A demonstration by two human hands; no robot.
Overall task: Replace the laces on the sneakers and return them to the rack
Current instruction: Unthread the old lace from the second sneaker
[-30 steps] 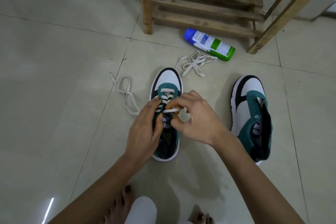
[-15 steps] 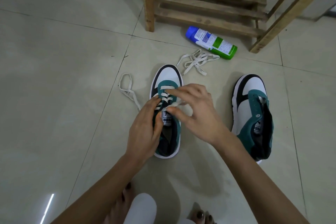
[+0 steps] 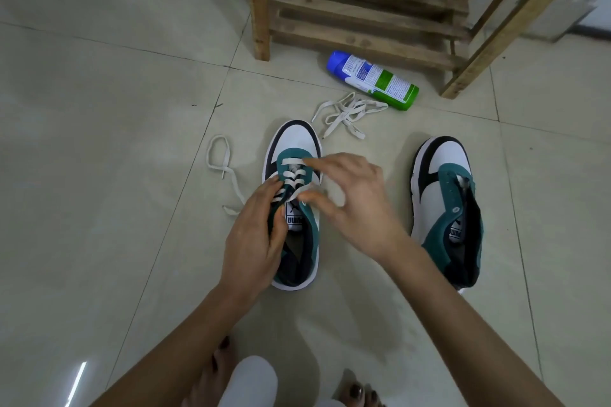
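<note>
Now the right hand [image 3: 350,205] has opened off the white flat lace [image 3: 291,161]. The left hand [image 3: 253,236] grips the teal-and-white sneaker [image 3: 294,139], seemingly only part-laced.

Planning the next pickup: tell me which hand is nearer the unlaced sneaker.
Right. The right hand is just left of the unlaced sneaker, over the sneaker being laced; the left hand grips that sneaker's left side, farther away.
</note>
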